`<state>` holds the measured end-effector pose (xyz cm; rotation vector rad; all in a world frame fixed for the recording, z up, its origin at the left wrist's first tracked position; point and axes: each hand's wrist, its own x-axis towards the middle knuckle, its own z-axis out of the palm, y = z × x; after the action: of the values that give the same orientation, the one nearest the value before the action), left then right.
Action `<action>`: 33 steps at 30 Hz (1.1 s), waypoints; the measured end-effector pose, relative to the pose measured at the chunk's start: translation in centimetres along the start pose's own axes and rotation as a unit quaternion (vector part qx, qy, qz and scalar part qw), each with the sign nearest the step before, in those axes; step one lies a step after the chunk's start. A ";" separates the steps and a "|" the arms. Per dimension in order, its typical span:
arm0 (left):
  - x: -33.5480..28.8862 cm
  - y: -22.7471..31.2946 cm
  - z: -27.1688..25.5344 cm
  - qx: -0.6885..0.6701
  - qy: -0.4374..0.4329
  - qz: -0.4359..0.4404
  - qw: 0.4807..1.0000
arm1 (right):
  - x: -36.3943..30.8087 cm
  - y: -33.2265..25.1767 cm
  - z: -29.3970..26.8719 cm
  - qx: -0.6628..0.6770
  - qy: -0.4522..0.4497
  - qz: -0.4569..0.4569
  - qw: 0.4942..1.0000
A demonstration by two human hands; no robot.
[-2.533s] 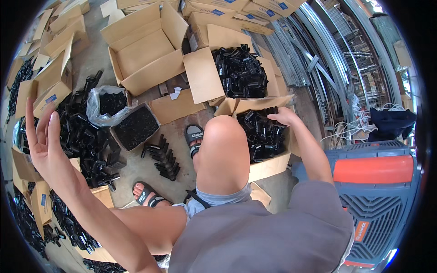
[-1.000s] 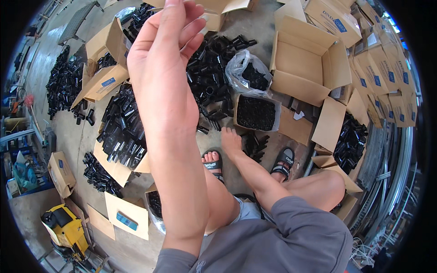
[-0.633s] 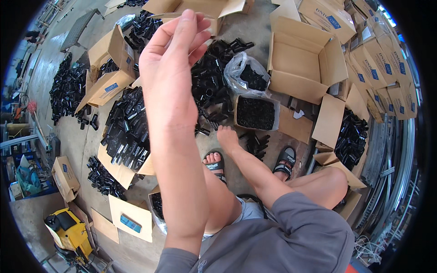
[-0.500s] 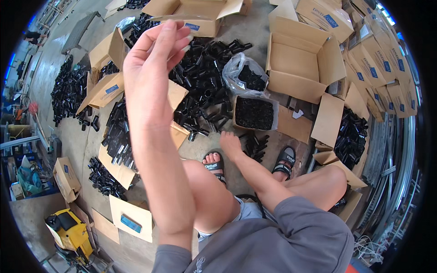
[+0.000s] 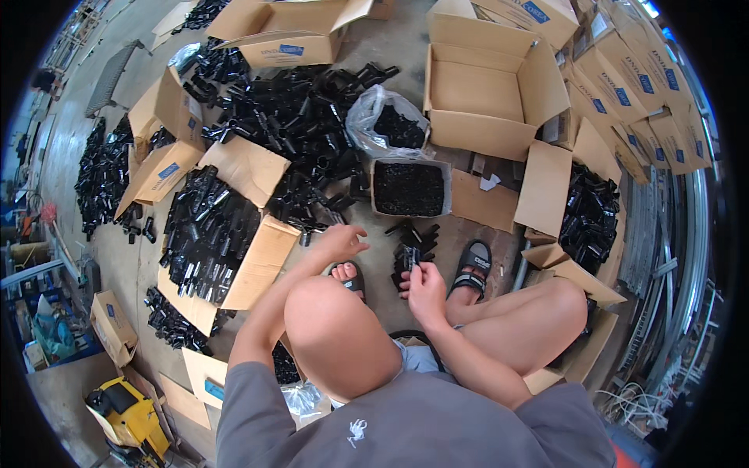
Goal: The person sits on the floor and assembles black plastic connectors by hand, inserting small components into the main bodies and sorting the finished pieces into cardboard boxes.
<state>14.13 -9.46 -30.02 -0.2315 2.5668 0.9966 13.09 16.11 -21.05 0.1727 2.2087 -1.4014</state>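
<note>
My right hand [image 5: 426,290] is closed on a short black pipe fitting [image 5: 413,259], just inside my right foot. Around and beyond it on the floor lies a small group of similar black fittings [image 5: 422,234]. My left hand [image 5: 341,242] hovers above my left foot with its fingers apart, and nothing shows in it. Ahead of both hands, a small carton [image 5: 451,187] is filled with tiny black parts [image 5: 409,189]. A large heap of black pipe fittings [image 5: 289,117] spreads over the floor ahead and to the left.
A clear plastic bag [image 5: 365,123] of black parts stands behind the small carton. A large cardboard box [image 5: 476,82] sits open behind it. Boxes of fittings flank me at left [image 5: 261,261] and right [image 5: 538,187]. Cartons [image 5: 624,86] are stacked at far right, near long metal bars [image 5: 663,304].
My left hand has come down from high up at the left to near my left foot. The right hand has drawn closer to me and now grips a fitting.
</note>
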 end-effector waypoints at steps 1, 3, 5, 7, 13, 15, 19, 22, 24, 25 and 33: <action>0.9 0.9 1.4 0.000 -0.021 -0.004 1.000 | -1.3 -1.5 -1.7 0.116 -0.007 0.063 0.991; 2.8 1.8 4.1 0.005 0.035 0.018 0.999 | -3.2 -2.0 -5.3 0.114 -0.010 0.073 0.991; 4.2 2.6 6.0 0.007 0.093 0.033 0.995 | -4.5 -1.7 -7.9 0.112 -0.016 0.083 0.990; 5.3 3.5 7.1 0.071 0.122 0.099 0.985 | -5.4 -1.3 -9.8 0.035 -0.013 0.064 0.997; 7.2 3.1 10.6 0.089 0.142 0.069 0.984 | -5.3 0.8 -9.5 0.053 -0.031 0.091 0.994; 6.3 2.7 10.8 0.081 0.163 0.037 0.982 | -5.2 0.3 -9.0 0.060 -0.048 0.055 0.996; 4.9 1.7 8.5 -0.248 0.008 -0.153 0.956 | -5.1 -0.8 -8.9 0.066 -0.065 0.044 0.995; 2.2 1.3 5.0 -0.539 -0.044 -0.177 0.822 | -4.9 -1.1 -9.2 0.080 -0.069 0.034 0.994; 0.0 3.3 1.3 -0.636 -0.079 -0.102 0.761 | -4.9 -1.9 -9.8 0.094 -0.083 0.037 0.991; -1.1 4.8 -0.9 -0.629 -0.076 -0.104 0.766 | -5.0 -2.7 -10.0 0.103 -0.086 0.035 0.990; -7.3 20.6 -15.9 -0.541 -0.136 0.064 0.827 | -5.5 -12.8 -13.4 0.215 -0.190 -0.044 0.957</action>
<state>10.40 -4.92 -3.63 -0.1757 1.5075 2.2497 8.38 22.89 -3.52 -0.0446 1.6001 -1.7832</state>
